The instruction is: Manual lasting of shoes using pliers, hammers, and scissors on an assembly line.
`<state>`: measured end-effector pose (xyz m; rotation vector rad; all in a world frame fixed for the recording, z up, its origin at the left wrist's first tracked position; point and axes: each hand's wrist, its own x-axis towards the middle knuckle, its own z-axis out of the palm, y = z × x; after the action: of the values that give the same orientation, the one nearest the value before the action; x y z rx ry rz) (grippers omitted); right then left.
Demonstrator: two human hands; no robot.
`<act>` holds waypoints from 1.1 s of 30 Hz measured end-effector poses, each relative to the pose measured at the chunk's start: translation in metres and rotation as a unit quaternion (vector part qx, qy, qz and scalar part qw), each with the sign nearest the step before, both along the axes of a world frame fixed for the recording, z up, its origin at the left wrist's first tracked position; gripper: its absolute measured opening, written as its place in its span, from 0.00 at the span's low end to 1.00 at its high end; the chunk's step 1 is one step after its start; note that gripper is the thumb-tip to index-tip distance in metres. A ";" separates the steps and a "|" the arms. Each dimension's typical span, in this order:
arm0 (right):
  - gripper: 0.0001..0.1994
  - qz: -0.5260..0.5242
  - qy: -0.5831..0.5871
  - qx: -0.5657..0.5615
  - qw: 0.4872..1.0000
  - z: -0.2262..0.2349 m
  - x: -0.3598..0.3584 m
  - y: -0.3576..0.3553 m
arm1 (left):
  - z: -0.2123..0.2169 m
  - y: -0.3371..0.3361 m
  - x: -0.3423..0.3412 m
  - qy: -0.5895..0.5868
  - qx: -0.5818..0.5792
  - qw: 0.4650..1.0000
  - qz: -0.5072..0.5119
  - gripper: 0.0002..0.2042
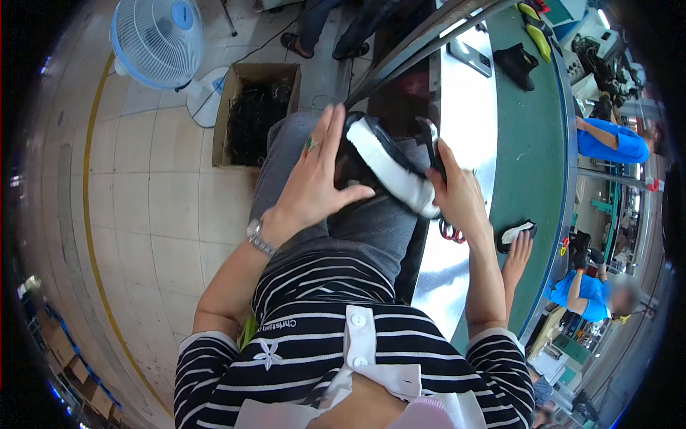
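Above lap (pixel 371 232): left fingers (pixel 333 134) apart, right fingers (pixel 446 157) clamped on dark piece (pixel 433 143); possible slip of shoe (pixel 389 168) through one-sided support.

Right hand (pixel 457 196) is gripping a shoe (pixel 391 170); left hand (pixel 314 182) is spreading open beside it; scissors (pixel 451 232) are lying near the right hand.

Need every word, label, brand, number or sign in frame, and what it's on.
Striped shirt: white chest lettering, upside down in view; wording not copied.
Fan: hub marking too small to read.
Wristwatch: dial too small to read.
Black-and-white shoe piece: blurred, nothing readable.
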<state>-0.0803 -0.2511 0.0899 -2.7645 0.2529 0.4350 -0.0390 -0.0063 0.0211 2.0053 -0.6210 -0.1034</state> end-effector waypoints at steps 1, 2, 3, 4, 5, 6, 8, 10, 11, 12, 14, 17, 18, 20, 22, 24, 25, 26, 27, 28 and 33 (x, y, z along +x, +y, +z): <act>0.25 -0.040 0.058 0.069 0.995 0.011 -0.011 0.008 | 0.001 0.006 -0.015 0.076 -0.040 0.996 0.015 0.55; 0.25 -0.054 0.071 0.174 0.981 0.011 -0.023 0.012 | -0.002 0.013 -0.030 0.157 -0.059 0.986 0.022 0.46; 0.26 -0.057 0.088 0.227 0.968 0.015 -0.031 0.021 | -0.008 0.019 -0.034 0.159 -0.060 0.985 0.026 0.46; 0.26 -0.044 0.095 0.252 0.962 0.016 -0.037 0.029 | -0.015 0.026 -0.038 0.170 -0.018 0.985 0.033 0.42; 0.26 -0.031 0.103 0.278 0.955 0.015 -0.041 0.036 | -0.019 0.034 -0.041 0.181 0.024 0.982 0.040 0.38; 0.27 -0.007 0.106 0.285 0.953 0.014 -0.041 0.042 | -0.017 0.041 -0.037 0.182 0.000 0.978 0.099 0.29; 0.27 0.025 0.110 0.272 0.956 0.006 -0.041 0.048 | -0.007 0.052 -0.021 0.087 0.059 0.983 0.152 0.19; 0.28 0.052 0.117 0.268 0.955 0.005 -0.037 0.054 | -0.004 0.054 -0.012 -0.025 0.093 0.978 0.186 0.14; 0.29 0.087 0.112 0.267 0.953 0.008 -0.034 0.055 | -0.006 0.056 -0.015 -0.022 0.093 0.977 0.192 0.14; 0.30 0.120 0.107 0.267 0.950 0.011 -0.032 0.057 | -0.007 0.057 -0.017 0.000 0.050 0.986 0.162 0.14; 0.31 0.151 0.119 0.261 0.946 0.019 -0.027 0.061 | -0.009 0.060 -0.024 0.069 -0.038 0.991 0.112 0.14; 0.32 0.186 0.185 0.211 0.942 0.044 -0.011 0.075 | -0.019 0.062 -0.045 0.164 -0.068 0.982 0.067 0.14; 0.32 0.194 0.226 0.173 0.939 0.056 -0.003 0.085 | -0.019 0.058 -0.051 0.108 -0.052 0.991 0.063 0.13; 0.33 0.254 0.217 0.122 0.934 0.056 -0.002 0.089 | -0.016 0.053 -0.055 0.007 0.007 0.999 0.053 0.11; 0.33 0.283 0.220 0.072 0.931 0.061 0.001 0.097 | -0.014 0.054 -0.058 -0.101 0.140 0.985 0.008 0.08; 0.33 0.313 0.219 0.024 0.924 0.061 0.004 0.099 | -0.006 0.052 -0.058 -0.105 0.160 0.981 0.009 0.10; 0.33 0.293 0.242 0.054 0.924 0.059 0.006 0.098 | -0.003 0.051 -0.059 -0.112 0.181 0.977 0.009 0.12; 0.34 0.272 0.265 0.083 0.922 0.056 0.007 0.097 | -0.004 0.051 -0.059 -0.111 0.181 0.977 0.009 0.12; 0.34 0.274 0.266 0.085 0.920 0.049 0.004 0.092 | -0.006 0.052 -0.060 0.010 0.118 0.993 0.011 0.11; 0.34 0.258 0.253 0.129 0.923 0.039 -0.004 0.083 | -0.007 0.052 -0.061 0.129 0.053 0.990 0.013 0.16; 0.37 0.233 0.225 0.204 0.924 0.019 -0.025 0.067 | -0.044 0.031 -0.053 0.598 -0.448 0.662 -0.052 0.41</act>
<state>-0.1050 -0.1842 0.1094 -2.2588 -0.3670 1.1071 -0.0920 0.0243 -0.0232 0.6049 0.1383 -0.9152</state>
